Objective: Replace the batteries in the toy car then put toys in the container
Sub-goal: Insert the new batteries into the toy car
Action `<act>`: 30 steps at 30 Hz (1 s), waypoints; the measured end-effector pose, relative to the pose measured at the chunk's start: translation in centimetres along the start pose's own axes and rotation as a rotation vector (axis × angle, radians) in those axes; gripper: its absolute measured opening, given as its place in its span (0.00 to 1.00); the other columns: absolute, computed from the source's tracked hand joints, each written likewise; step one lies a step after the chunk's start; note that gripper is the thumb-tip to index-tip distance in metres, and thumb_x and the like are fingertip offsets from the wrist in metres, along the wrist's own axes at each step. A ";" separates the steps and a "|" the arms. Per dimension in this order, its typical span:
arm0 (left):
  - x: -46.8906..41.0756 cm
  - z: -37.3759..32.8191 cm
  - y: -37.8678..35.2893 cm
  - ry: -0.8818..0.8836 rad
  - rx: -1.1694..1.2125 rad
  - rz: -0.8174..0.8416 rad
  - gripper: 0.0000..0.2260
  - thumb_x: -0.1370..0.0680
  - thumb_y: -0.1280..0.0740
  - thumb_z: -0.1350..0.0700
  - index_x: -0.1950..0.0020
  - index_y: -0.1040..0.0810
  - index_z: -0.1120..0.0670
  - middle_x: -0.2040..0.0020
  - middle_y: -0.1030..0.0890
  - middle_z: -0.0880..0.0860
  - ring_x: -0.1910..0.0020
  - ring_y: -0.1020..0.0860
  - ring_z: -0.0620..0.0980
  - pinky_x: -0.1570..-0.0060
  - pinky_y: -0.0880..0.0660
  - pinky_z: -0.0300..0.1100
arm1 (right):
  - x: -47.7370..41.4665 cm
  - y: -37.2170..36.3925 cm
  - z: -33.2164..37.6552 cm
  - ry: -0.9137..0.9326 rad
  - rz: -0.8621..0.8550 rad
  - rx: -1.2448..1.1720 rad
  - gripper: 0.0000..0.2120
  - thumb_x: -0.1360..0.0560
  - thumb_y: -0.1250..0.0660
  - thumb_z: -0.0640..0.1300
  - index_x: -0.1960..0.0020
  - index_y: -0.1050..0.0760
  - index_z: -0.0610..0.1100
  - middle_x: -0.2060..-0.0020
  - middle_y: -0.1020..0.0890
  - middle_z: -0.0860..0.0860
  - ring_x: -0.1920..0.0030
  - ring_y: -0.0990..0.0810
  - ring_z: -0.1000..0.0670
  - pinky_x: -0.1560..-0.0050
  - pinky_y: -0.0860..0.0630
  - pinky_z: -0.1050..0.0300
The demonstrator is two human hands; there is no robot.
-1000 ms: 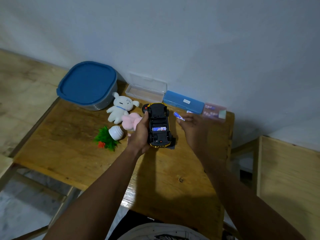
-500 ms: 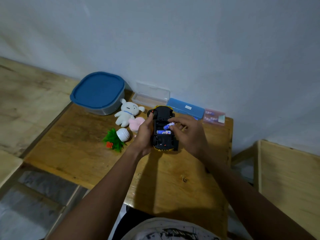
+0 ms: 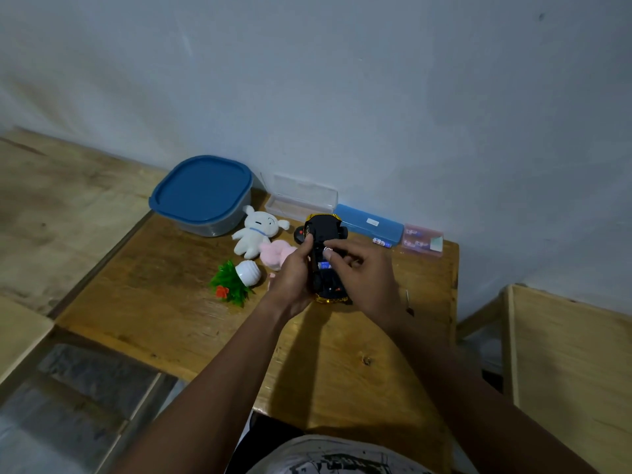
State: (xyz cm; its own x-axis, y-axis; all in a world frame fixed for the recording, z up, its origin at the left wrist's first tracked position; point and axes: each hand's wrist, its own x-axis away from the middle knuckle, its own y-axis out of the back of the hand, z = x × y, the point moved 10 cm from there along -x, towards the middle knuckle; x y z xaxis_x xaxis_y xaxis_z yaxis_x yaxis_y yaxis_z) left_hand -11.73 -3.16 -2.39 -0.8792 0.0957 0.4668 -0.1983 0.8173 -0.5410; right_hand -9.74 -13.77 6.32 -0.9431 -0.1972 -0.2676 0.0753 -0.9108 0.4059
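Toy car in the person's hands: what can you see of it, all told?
The toy car looks plastic, with a shiny yellow body and a black underside. It is flipped belly up, lengthwise away from the person, low over the wooden table. Its battery bay is open, with one blue battery lying inside. The left hand grips its left side; the right hand reaches over the bay, fingers pinching what looks like a second battery.

I count one white plush toy (image 3: 254, 234), one pink plush toy (image 3: 276, 253), one black-and-yellow toy car (image 3: 325, 228), one blue-lidded plastic container (image 3: 201, 195), one white-potted green plastic plant (image 3: 236, 281).
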 end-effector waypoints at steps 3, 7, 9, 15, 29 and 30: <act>-0.2 0.0 0.6 -0.025 -0.016 -0.037 0.25 0.16 0.48 0.41 0.29 0.25 0.55 0.36 0.20 0.61 0.37 0.21 0.59 0.41 0.24 0.54 | 0.5 -0.3 -0.7 -0.088 -0.025 -0.128 0.09 0.23 0.29 0.43 0.44 0.16 0.48 0.51 0.15 0.55 0.50 0.18 0.58 0.50 0.18 0.53; -0.3 0.4 1.4 -0.074 -0.016 -0.101 0.25 0.16 0.46 0.40 0.28 0.26 0.55 0.35 0.20 0.63 0.36 0.21 0.60 0.40 0.24 0.55 | 1.2 -1.1 -2.6 -0.210 -0.050 -0.188 0.09 0.26 0.27 0.48 0.46 0.16 0.54 0.52 0.15 0.58 0.48 0.18 0.53 0.49 0.18 0.46; -0.2 0.5 1.4 -0.095 -0.015 -0.125 0.25 0.16 0.45 0.41 0.29 0.26 0.56 0.35 0.20 0.63 0.36 0.21 0.60 0.36 0.26 0.56 | 1.4 -1.5 -2.6 -0.208 -0.047 -0.174 0.09 0.28 0.26 0.49 0.48 0.16 0.55 0.52 0.15 0.60 0.47 0.19 0.52 0.48 0.19 0.47; 0.5 0.5 0.4 -0.113 0.029 -0.097 0.25 0.15 0.48 0.43 0.30 0.25 0.59 0.36 0.20 0.62 0.37 0.20 0.57 0.44 0.21 0.49 | 1.9 -0.2 -1.7 -0.143 -0.141 0.045 0.11 0.31 0.23 0.49 0.49 0.15 0.55 0.54 0.19 0.66 0.48 0.26 0.57 0.50 0.23 0.56; 1.3 -0.1 -0.1 -0.160 0.000 -0.084 0.23 0.15 0.47 0.43 0.31 0.24 0.55 0.41 0.16 0.60 0.42 0.18 0.58 0.43 0.20 0.53 | 3.1 0.0 -4.1 -0.375 -0.220 -0.183 0.33 0.37 0.20 0.56 0.39 0.33 0.61 0.38 0.28 0.58 0.40 0.27 0.59 0.50 0.22 0.60; 1.5 -0.1 -0.4 -0.164 -0.013 -0.075 0.22 0.15 0.48 0.44 0.33 0.23 0.55 0.45 0.15 0.58 0.46 0.16 0.55 0.48 0.18 0.49 | 3.1 -0.5 -4.4 -0.422 -0.193 -0.243 0.35 0.37 0.19 0.55 0.36 0.34 0.59 0.36 0.27 0.58 0.40 0.26 0.58 0.50 0.23 0.62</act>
State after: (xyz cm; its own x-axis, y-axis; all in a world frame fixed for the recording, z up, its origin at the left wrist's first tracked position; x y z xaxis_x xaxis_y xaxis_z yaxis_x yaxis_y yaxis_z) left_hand -12.89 -3.29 -1.42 -0.9211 -0.0585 0.3849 -0.2612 0.8258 -0.4998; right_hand -11.31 -15.52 1.47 -0.9920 0.0997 0.0780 -0.0866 -0.9839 0.1564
